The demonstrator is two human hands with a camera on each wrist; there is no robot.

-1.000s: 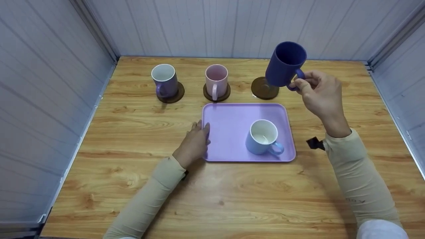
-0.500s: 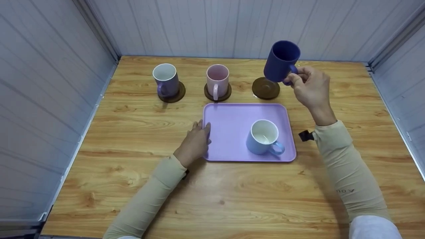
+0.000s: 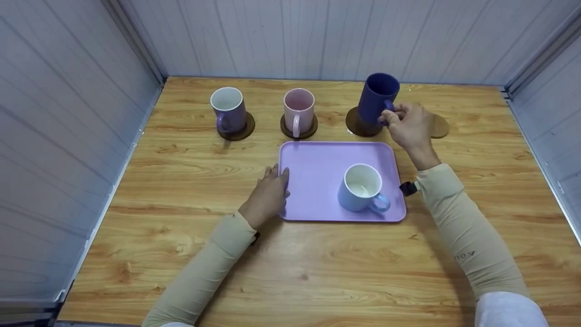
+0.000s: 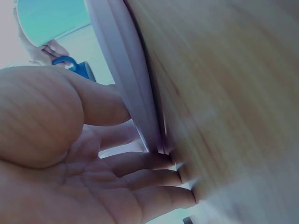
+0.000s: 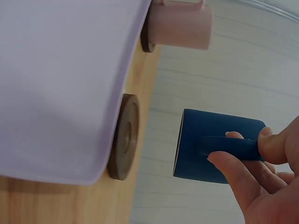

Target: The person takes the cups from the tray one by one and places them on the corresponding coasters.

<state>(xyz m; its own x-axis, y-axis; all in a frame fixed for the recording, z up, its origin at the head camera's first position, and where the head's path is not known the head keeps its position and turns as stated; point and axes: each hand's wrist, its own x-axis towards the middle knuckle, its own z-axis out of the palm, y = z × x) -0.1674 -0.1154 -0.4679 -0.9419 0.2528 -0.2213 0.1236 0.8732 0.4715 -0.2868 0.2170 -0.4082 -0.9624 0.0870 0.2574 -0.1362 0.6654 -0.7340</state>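
My right hand (image 3: 411, 129) pinches the handle of a dark blue mug (image 3: 374, 100). In the right wrist view the mug hangs apart from a round brown coaster (image 5: 125, 140), a gap between its base and the coaster. My left hand (image 3: 267, 195) holds the left rim of a lilac tray (image 3: 313, 181), thumb over the inner side and fingers outside near the wood. On the tray's right part stands a light blue mug (image 3: 354, 197), white inside, handle toward the right front.
A purple mug (image 3: 233, 116) and a pink mug (image 3: 297, 116) stand on brown coasters behind the tray. A lighter round coaster (image 3: 440, 126) lies partly hidden behind my right hand. Pale panelled walls (image 3: 295, 36) enclose the wooden table (image 3: 317, 272) at the back and sides.
My right hand has moved left and down with the dark blue mug, from beside the brown coaster to over it. The left hand and the tray have stayed in place.
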